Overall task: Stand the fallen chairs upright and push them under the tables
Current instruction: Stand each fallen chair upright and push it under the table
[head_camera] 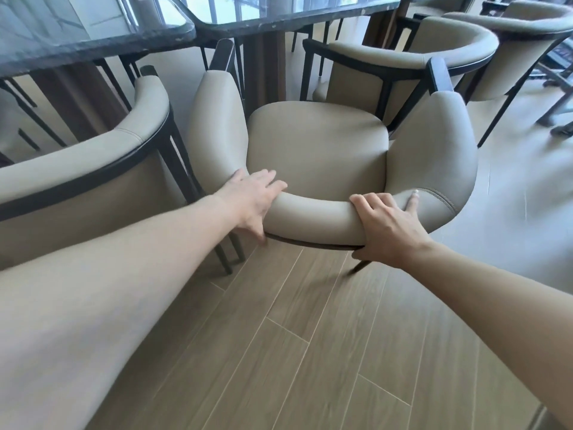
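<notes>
A beige padded armchair (316, 144) with a dark frame stands upright in front of me, its seat facing the dark glossy table (279, 13). The front tips of its arms lie close to the table's edge. My left hand (252, 201) holds the curved backrest at its left side, fingers over the top and thumb underneath. My right hand (389, 226) grips the backrest at its right side, fingers curled over the padding and thumb below the rim.
A matching chair (93, 169) stands close on the left at a second table (77, 35). Another chair (403, 63) stands to the right of the table, with more chairs (527, 41) at the far right. Wood-plank floor (310, 336) lies beneath me.
</notes>
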A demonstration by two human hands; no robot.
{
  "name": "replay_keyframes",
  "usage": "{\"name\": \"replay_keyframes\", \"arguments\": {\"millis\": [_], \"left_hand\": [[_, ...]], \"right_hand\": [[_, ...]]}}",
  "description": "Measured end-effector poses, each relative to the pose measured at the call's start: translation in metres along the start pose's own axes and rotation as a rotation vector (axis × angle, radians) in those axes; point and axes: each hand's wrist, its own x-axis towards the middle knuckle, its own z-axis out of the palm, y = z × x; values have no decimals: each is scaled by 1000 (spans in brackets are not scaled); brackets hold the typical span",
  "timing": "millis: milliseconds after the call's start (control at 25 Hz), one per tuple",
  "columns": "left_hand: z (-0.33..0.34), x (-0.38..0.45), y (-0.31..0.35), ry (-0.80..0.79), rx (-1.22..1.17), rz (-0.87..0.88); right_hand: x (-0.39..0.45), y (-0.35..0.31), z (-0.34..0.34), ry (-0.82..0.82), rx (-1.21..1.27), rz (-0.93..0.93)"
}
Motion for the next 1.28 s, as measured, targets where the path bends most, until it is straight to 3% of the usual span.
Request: {"name": "replay_keyframes", "arguments": {"millis": [200,360,640,1000,1280], "left_hand": [[-2,0,-4,79,14,66],[4,-17,15,55,127,79],[-5,-38,37,16,98,44],[-24,-31,44,-32,100,29],[-63,0,85,-68,17,86]], "right_hand": [[-3,1,12,70,-5,-33],[-18,9,17,18,-104,-202],[-40,17,4,29,-126,-310],[-33,35,-13,-55,-153,-340],[-37,93,-28,-132,-184,-290]]}}
